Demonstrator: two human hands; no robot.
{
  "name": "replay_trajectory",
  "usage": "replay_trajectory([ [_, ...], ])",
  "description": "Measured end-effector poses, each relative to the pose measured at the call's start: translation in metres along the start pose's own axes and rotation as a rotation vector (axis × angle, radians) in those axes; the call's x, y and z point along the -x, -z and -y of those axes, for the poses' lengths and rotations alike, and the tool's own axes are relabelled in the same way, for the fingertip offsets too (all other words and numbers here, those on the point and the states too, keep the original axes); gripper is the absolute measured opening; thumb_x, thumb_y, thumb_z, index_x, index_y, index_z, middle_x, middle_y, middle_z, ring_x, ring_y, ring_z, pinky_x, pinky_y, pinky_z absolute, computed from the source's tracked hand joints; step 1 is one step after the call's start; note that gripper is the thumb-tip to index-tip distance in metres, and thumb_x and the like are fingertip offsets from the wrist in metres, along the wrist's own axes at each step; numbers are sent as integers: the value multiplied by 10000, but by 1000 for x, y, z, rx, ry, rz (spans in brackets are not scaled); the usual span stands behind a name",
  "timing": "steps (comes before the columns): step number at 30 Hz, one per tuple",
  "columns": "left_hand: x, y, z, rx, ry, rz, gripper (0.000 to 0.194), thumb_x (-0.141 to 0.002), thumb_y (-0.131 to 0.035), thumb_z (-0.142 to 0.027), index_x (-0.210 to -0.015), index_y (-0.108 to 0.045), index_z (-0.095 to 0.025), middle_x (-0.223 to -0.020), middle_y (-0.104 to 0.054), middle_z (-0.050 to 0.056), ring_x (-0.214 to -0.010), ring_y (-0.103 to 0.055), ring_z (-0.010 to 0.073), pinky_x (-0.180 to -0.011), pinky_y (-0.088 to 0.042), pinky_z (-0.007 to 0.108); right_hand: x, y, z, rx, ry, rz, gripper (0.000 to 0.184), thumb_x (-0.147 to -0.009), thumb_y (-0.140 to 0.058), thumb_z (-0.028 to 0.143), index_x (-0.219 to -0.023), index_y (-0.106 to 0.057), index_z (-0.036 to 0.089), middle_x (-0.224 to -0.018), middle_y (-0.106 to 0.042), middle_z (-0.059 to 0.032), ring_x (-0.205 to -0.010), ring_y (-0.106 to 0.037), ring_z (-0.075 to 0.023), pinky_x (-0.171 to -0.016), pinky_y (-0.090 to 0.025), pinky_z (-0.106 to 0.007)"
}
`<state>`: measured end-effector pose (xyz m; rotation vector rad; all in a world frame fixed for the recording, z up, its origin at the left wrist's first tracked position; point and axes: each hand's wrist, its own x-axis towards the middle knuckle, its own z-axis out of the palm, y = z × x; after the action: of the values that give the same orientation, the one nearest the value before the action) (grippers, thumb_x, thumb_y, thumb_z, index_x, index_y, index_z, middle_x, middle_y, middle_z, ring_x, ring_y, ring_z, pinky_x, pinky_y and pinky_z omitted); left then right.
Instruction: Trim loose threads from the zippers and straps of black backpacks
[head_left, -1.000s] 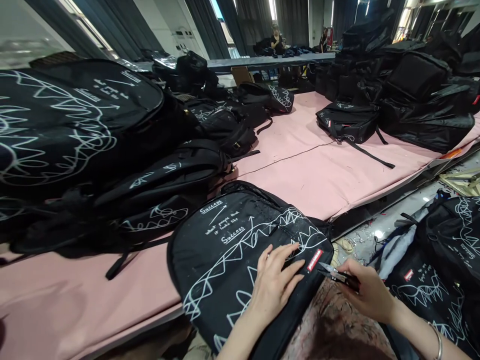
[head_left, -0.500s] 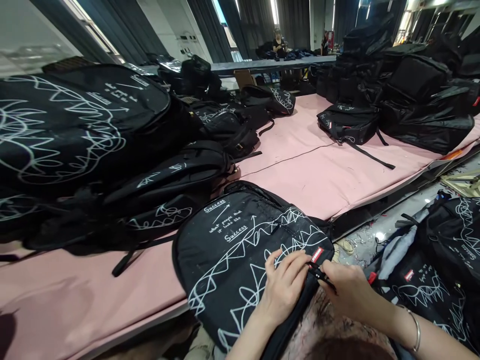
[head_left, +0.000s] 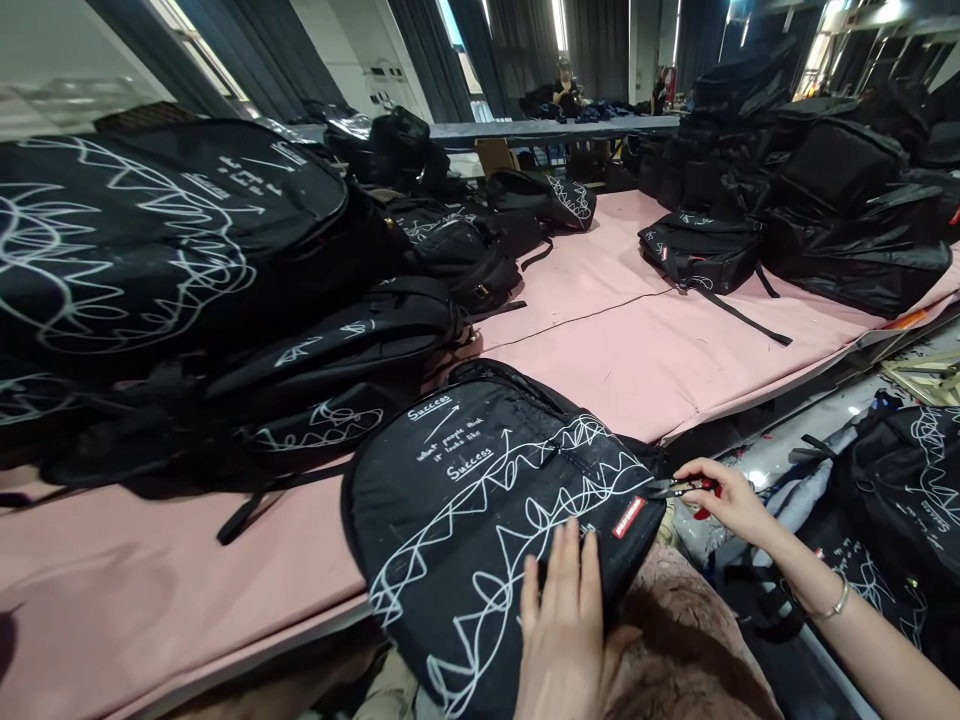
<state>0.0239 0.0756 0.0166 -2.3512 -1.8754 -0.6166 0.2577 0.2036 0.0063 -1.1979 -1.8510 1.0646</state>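
The right hand (head_left: 729,498) has its fingers closed around small snips (head_left: 684,487), blades by the corner of a black backpack (head_left: 442,510), near its red label (head_left: 628,517). The left hand's (head_left: 564,625) fingers, slightly parted and gripping nothing, lie across that backpack, at the pink table's (head_left: 592,350) near edge.

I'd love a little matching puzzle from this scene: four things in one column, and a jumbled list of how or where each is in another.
Things:
1. left hand
2. snips
3. label
4. table cover

Descriptions:
A. pink
B. held in the right hand
C. red with pale lettering
D. resting on the nearest backpack

Pairs: 1-D, 2-B, 3-C, 4-A.
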Motion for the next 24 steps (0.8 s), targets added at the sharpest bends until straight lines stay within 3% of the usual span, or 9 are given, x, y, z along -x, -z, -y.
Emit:
replay_trajectory([
  [4, 22, -12, 27, -168, 5, 33, 537, -783, -461, -179, -1314, -384, -205, -1240, -562, 138, -1193, -466, 285, -1061, -2, 552, -13, 4, 0, 14, 102, 146, 189, -804, -549, 200, -976, -628, 193, -929, -625, -49, -812, -559, -183, -744, -444, -317],
  [8, 34, 0, 42, -159, 20, 113, 515, -801, -441, -182, -1311, -399, -238, -1259, -550, 113, -1186, -478, 266, -1060, 14, 553, -20, 0, 7, 5, 243, 279, 143, -838, -558, 250, -947, -629, 190, -911, -630, -63, -877, -558, -198, -791, -431, -338],
  [17, 36, 6, 35, -143, 41, 78, 493, -801, -428, -165, -1294, -418, -174, -1281, -526, 118, -1184, -483, 237, -1075, 76, 468, -20, -4, 6, -25, 283, 313, 173, -876, -528, 314, -963, -608, 187, -918, -618, -71, -878, -561, -195, -785, -430, -336],
  [24, 36, 9, 33, -130, 47, 95, 514, -794, -408, -131, -1306, -402, -168, -1306, -500, 118, -1212, -455, 234, -1079, 77, 464, -21, -14, 10, 16, 344, 335, 169, -887, -513, 310, -971, -605, 195, -930, -618, -71, -888, -556, -194, -790, -427, -339],
])
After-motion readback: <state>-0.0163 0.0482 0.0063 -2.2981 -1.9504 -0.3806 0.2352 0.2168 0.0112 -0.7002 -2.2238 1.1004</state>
